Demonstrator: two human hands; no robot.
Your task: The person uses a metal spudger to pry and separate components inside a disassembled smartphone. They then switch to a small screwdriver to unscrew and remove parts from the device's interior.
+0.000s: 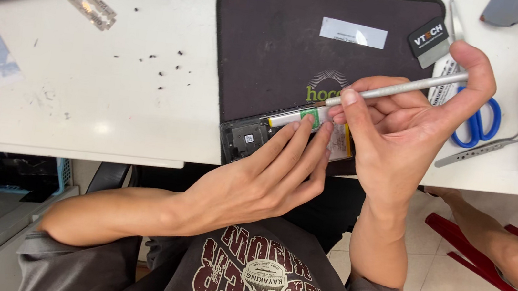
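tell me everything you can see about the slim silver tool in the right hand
The slim silver metal rod tool is a long, thin, smooth shaft, matt grey. The right hand holds it like a pen, slanted, its upper end past the thumb. Its lower tip sits at the opened phone on the dark mat, by the left hand fingertips. The tip itself is too small to make out.
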